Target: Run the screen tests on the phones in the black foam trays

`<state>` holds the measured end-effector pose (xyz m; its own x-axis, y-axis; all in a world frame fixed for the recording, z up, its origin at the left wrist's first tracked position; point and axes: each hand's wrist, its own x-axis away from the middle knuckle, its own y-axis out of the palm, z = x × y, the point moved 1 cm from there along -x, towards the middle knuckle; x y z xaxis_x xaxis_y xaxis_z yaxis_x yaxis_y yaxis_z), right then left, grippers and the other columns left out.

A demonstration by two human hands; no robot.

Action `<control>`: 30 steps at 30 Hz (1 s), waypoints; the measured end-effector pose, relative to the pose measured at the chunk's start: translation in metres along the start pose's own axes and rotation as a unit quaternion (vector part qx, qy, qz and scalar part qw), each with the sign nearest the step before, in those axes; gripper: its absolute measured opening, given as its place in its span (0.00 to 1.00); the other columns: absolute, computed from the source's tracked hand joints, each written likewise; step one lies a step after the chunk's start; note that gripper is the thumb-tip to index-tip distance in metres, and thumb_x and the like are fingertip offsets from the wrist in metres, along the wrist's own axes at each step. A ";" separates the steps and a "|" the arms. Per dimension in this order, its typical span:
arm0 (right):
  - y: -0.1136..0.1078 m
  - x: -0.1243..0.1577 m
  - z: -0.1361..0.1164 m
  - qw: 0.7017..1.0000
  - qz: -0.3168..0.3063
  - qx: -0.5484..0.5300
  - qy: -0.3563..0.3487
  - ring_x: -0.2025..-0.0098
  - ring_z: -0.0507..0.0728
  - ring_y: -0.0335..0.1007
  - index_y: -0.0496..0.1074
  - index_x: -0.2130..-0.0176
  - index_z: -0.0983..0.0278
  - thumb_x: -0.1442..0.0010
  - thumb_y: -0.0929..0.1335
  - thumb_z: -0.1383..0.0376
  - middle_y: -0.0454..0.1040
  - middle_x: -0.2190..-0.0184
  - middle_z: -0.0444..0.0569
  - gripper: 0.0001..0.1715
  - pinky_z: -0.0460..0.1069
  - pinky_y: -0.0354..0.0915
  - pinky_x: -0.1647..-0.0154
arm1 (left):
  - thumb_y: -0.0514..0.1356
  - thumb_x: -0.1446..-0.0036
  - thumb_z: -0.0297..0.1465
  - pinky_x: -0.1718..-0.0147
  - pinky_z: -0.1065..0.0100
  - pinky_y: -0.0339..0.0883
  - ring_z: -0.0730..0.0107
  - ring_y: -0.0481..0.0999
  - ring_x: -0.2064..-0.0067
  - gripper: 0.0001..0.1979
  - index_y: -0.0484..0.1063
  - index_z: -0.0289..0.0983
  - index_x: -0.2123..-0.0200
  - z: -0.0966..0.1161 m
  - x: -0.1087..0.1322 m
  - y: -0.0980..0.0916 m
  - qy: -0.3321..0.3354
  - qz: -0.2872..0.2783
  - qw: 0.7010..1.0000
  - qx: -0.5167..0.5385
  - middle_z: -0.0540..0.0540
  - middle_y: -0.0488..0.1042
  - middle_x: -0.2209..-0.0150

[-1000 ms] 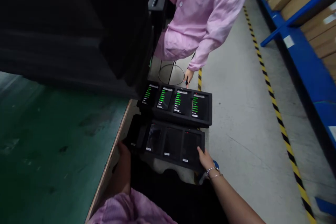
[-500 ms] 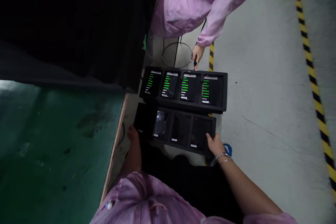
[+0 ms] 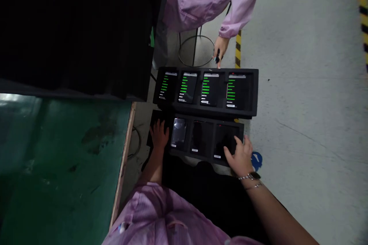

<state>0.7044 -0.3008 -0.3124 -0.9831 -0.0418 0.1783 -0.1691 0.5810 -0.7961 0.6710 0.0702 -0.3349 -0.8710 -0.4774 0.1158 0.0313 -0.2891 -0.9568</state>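
Note:
Two black foam trays lie side by side. The far tray (image 3: 207, 111) holds several phones whose screens show green bars. In the near tray (image 3: 211, 153), 3 dark phones sit in slots, and the leftmost phone (image 3: 178, 133) has a glossy, reflective surface. My left hand (image 3: 159, 134) lies palm down on the near tray's left end, fingers spread. My right hand (image 3: 240, 157) rests over the right end with spread fingers, beside the rightmost phone (image 3: 225, 139). Beyond the far tray, a co-worker's hand (image 3: 220, 49) in a pink sleeve holds a small dark object.
A green-topped bench (image 3: 57, 160) with a wooden edge runs along the left, under a large dark mass (image 3: 71, 26). A round wire stand (image 3: 194, 51), yellow-and-black floor tape (image 3: 238, 49) and a blue floor marker (image 3: 257, 160) surround the trays.
My left hand has moved from the near tray's edge onto its left end. My right fingers have spread over the right end. The view has turned, shifting the trays up and right.

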 end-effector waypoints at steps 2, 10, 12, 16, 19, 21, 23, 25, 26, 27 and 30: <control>-0.008 -0.027 -0.024 0.998 0.011 0.009 -0.055 0.24 0.72 0.42 0.64 0.36 0.70 0.35 0.62 0.47 0.54 0.29 0.69 0.39 0.72 0.46 0.26 | 0.56 0.29 0.38 0.26 0.38 0.41 0.48 0.61 0.27 0.23 0.70 0.41 0.35 0.002 -0.003 0.007 0.008 -0.002 1.000 -0.014 0.39 0.63 0.28; -0.021 -0.198 -0.133 0.981 0.009 0.161 -0.112 0.25 0.81 0.39 0.66 0.31 0.59 0.28 0.64 0.47 0.43 0.24 0.65 0.34 0.83 0.39 0.32 | 0.55 0.29 0.37 0.28 0.35 0.45 0.43 0.64 0.30 0.23 0.71 0.38 0.35 0.003 -0.010 0.010 0.013 0.009 0.998 -0.062 0.37 0.63 0.28; -0.018 -0.226 -0.142 0.981 -0.020 0.186 -0.057 0.26 0.85 0.39 0.64 0.29 0.56 0.28 0.64 0.45 0.37 0.23 0.65 0.36 0.84 0.39 0.33 | 0.55 0.30 0.37 0.28 0.35 0.46 0.43 0.64 0.30 0.23 0.71 0.39 0.35 0.003 -0.011 0.011 0.012 0.009 0.997 -0.071 0.37 0.63 0.28; -0.022 -0.220 -0.148 0.955 -0.135 0.263 0.008 0.28 0.86 0.46 0.60 0.27 0.55 0.28 0.62 0.41 0.41 0.24 0.66 0.40 0.86 0.43 0.36 | 0.56 0.30 0.37 0.28 0.35 0.46 0.44 0.64 0.30 0.22 0.71 0.39 0.36 0.002 -0.013 0.013 0.009 0.005 0.997 -0.081 0.37 0.63 0.28; -0.037 -0.162 -0.150 0.930 -0.251 0.264 -0.044 0.32 0.81 0.58 0.70 0.33 0.57 0.29 0.64 0.42 0.49 0.25 0.66 0.36 0.84 0.46 0.35 | 0.56 0.31 0.36 0.28 0.35 0.46 0.43 0.64 0.30 0.23 0.71 0.38 0.36 0.002 -0.015 0.014 0.010 0.000 0.997 -0.082 0.36 0.63 0.28; -0.046 -0.121 -0.152 0.940 -0.224 0.223 -0.127 0.28 0.79 0.54 0.70 0.33 0.56 0.29 0.64 0.41 0.51 0.25 0.63 0.35 0.83 0.45 0.33 | 0.56 0.31 0.36 0.28 0.35 0.45 0.43 0.64 0.30 0.23 0.71 0.38 0.36 0.002 -0.016 0.014 0.010 0.000 0.996 -0.084 0.36 0.63 0.28; -0.046 -0.093 -0.152 0.952 -0.179 0.179 -0.171 0.26 0.76 0.50 0.68 0.32 0.57 0.28 0.62 0.42 0.54 0.26 0.61 0.35 0.83 0.44 0.32 | 0.56 0.31 0.36 0.28 0.35 0.46 0.42 0.64 0.30 0.23 0.71 0.37 0.36 0.003 -0.016 0.015 0.011 0.001 0.996 -0.086 0.35 0.62 0.28; -0.036 -0.085 -0.153 0.957 -0.167 0.149 -0.185 0.27 0.75 0.51 0.68 0.32 0.60 0.28 0.63 0.44 0.57 0.28 0.63 0.35 0.82 0.44 0.31 | 0.56 0.31 0.36 0.28 0.35 0.46 0.42 0.64 0.30 0.23 0.71 0.37 0.36 0.003 -0.017 0.016 0.011 0.002 0.996 -0.089 0.35 0.62 0.28; -0.029 -0.087 -0.156 0.957 -0.172 0.139 -0.189 0.26 0.76 0.50 0.68 0.32 0.61 0.28 0.63 0.46 0.57 0.28 0.64 0.35 0.82 0.44 0.31 | 0.56 0.31 0.36 0.28 0.35 0.46 0.42 0.64 0.31 0.23 0.71 0.37 0.35 0.003 -0.017 0.017 0.011 0.002 0.996 -0.090 0.35 0.62 0.28; -0.021 -0.091 -0.159 0.956 -0.180 0.129 -0.194 0.26 0.76 0.48 0.67 0.32 0.63 0.28 0.64 0.47 0.57 0.28 0.64 0.35 0.81 0.43 0.30 | 0.56 0.31 0.36 0.28 0.35 0.46 0.42 0.64 0.31 0.23 0.70 0.37 0.35 0.002 -0.017 0.017 0.012 0.002 0.996 -0.091 0.35 0.62 0.28; -0.002 -0.110 -0.175 0.954 -0.185 0.107 -0.211 0.23 0.75 0.40 0.66 0.31 0.64 0.29 0.67 0.50 0.53 0.26 0.64 0.35 0.80 0.39 0.28 | 0.55 0.30 0.37 0.28 0.35 0.45 0.42 0.64 0.30 0.23 0.70 0.38 0.35 0.000 -0.017 0.019 0.013 -0.001 0.996 -0.092 0.36 0.61 0.27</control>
<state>0.8253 -0.1551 -0.2291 -0.7864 -0.5619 0.2565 -0.4757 0.2861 -0.8318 0.6866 0.0726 -0.3554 -0.8838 -0.4541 0.1124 -0.0582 -0.1317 -0.9896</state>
